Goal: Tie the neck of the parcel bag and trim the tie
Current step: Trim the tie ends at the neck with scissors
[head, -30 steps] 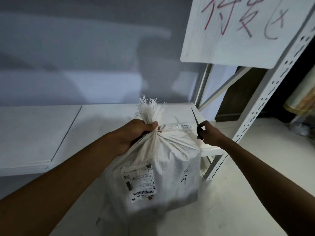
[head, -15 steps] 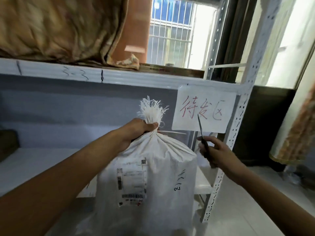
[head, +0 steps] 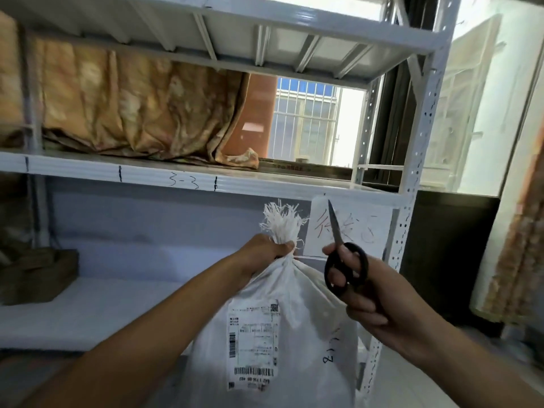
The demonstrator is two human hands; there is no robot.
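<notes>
a white shelf (head: 188, 178) fills the background. a white bag (head: 294, 334) hangs at 6 o'clock in front of it, label (head: 254, 340) facing out. the left hand (head: 265, 251) clenches the bag's gathered neck. at 3 o'clock of it, the right hand (head: 371, 301) grips black scissors (head: 343, 260), blades closed, pointing to 12 o'clock. a thin tie (head: 309, 257) juts from the neck towards the scissors.

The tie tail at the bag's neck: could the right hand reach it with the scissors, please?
Probably yes: the right hand holds the scissors just beside the tie tail, nothing between; blades look closed.
</notes>
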